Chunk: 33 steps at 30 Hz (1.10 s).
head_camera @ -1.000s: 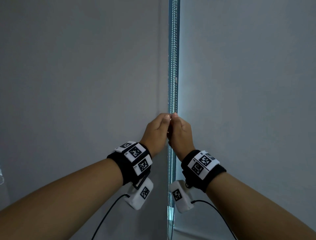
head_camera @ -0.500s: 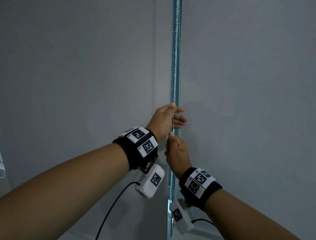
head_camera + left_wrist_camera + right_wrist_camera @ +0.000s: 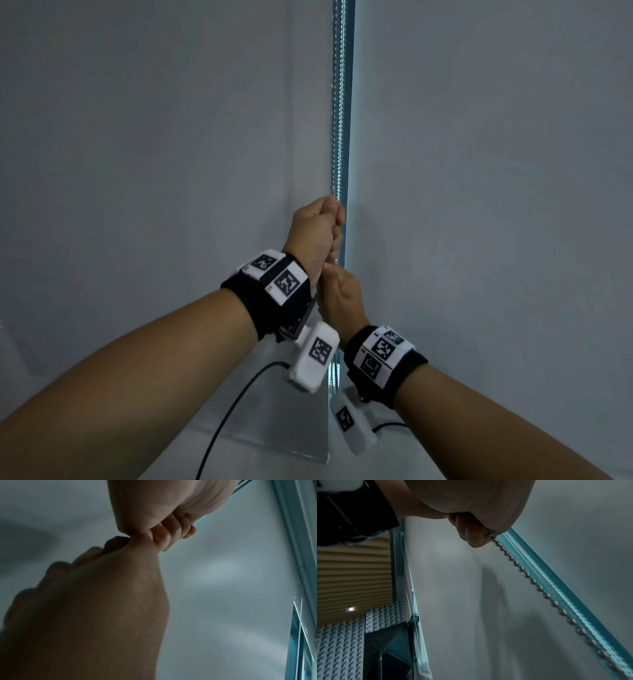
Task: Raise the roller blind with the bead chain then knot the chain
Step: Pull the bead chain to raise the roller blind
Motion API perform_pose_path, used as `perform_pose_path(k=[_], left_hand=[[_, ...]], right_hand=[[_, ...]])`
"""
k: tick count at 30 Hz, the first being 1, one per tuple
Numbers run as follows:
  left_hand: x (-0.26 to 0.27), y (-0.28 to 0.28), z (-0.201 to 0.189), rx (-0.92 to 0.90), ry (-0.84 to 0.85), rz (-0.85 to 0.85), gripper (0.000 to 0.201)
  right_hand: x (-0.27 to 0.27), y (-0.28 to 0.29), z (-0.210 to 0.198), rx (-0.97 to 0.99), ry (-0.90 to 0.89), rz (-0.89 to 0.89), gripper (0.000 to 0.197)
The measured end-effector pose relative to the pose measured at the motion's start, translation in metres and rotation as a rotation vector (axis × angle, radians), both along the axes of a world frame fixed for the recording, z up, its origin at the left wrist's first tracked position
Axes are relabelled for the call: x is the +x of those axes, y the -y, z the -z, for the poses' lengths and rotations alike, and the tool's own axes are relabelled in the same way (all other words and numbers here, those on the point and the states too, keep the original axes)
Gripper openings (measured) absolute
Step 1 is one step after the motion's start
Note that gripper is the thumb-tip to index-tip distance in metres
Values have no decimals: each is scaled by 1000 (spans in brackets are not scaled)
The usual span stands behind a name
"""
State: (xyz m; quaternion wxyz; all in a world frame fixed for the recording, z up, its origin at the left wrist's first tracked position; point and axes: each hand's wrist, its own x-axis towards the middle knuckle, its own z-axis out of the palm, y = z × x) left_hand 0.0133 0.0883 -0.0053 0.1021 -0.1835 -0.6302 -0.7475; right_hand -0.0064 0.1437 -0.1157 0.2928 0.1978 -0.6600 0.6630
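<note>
A metal bead chain (image 3: 337,137) hangs in the narrow lit gap between two grey roller blinds, one on the left (image 3: 154,171) and one on the right (image 3: 496,171). My left hand (image 3: 317,233) is a fist round the chain, fingers (image 3: 171,534) curled tight. Right under it, touching it, my right hand (image 3: 340,294) grips the chain too. In the right wrist view the right hand's fingertips (image 3: 474,535) pinch the bead chain (image 3: 539,588), which runs taut away from them. The right hand (image 3: 111,595) fills the lower left of the left wrist view.
The left blind's bottom edge (image 3: 274,445) shows low in the head view. A bright strip of window (image 3: 348,154) runs beside the chain. Black cables hang from both wrist units. A slatted ceiling (image 3: 351,574) appears in the right wrist view.
The hands were side by side on the chain; the left one went up above the right. Its fingers, loose half a second ago, are now closed round the chain.
</note>
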Motion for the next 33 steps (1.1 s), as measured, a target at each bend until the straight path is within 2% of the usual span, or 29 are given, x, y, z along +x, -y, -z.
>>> perform_pose_path(k=[4,7,9,11,16,20,24,29,33], left_hand=[[4,3,26,-23,33,-14,39],[7,7,38,4,45,-4,38],[10,10,46,-12,50,-17,38],[12,13,54,-46,64,-46,37],[17,11,76,-111,170,-71,38],[21,7,82,-47,193,0,36],[21,11,82,-64,169,8,37],[20,13,79,-118,144,34,30],[18,11,65,-45,174,37,28]], right_hand=[[4,-6,28,22,24,-85,40],[6,-14,21,62,-45,-115,30],[6,-19,4,68,-87,-96,27],[6,-22,-23,33,-82,-84,32],[8,-13,-104,-61,37,-156,44],[16,-3,-141,-89,72,-200,42],[21,4,-145,-136,153,-258,44],[26,1,-147,-176,168,-268,43],[26,-3,-143,-183,135,-270,43]])
